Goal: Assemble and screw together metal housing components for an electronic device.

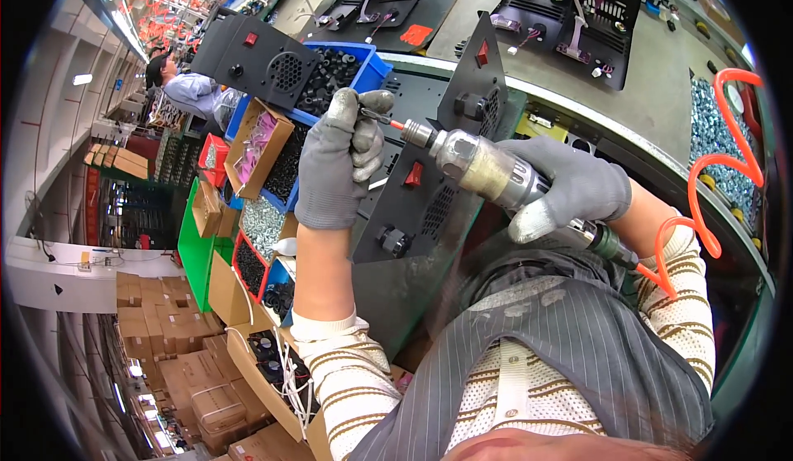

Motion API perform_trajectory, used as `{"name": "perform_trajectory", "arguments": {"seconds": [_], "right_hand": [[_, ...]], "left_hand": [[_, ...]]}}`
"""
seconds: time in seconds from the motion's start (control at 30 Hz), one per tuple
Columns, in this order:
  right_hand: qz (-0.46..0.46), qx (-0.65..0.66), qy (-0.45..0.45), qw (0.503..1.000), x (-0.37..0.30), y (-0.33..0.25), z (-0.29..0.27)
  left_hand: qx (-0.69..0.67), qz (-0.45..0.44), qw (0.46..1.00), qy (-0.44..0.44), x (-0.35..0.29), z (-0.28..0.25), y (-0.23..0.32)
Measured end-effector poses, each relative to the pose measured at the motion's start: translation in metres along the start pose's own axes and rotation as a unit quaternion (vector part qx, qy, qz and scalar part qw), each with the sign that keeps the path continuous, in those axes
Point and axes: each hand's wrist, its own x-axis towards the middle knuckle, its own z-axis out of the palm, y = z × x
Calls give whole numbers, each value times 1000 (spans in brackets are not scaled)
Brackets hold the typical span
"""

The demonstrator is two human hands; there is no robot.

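Mid-frame in the head view, the right hand [574,184] has fingers clamped around a scuffed silver-and-cream pneumatic screwdriver [489,168] with coiled orange hose [694,187]; the left hand's [337,159] fingers pinch a small dark piece [377,116] at its bit [398,125].

This is a factory assembly workshop, shown by the power driver [487,168] on its coiled hose [694,190], open parts bins [376,71], black housings [613,38] along the worktop [657,102] and stacked cartons [161,320].
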Motion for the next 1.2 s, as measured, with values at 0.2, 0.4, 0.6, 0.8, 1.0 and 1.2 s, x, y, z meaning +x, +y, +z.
{"name": "perform_trajectory", "arguments": {"seconds": [0.2, 0.4, 0.6, 0.8, 1.0, 1.2], "right_hand": [[-17, 39, -28, 999, -6, 4, -3], [-13, 61, -29, 998, -18, 10, -5], [-32, 77, 36, 996, -42, 34, -32], [43, 4, 133, 990, -74, 47, -54], [101, -82, 135, 982, -74, 90, -70], [129, -97, 66, 985, -58, 86, -69]], "left_hand": [[100, 63, 993, 14, -8, 10, -1], [124, 73, 989, -24, -7, 20, 2], [378, 25, 925, -38, 27, -27, -29], [453, 42, 879, -139, 63, -29, -73], [277, -48, 928, -246, -65, -62, -71], [254, -94, 943, -193, -51, -46, -67]]}}
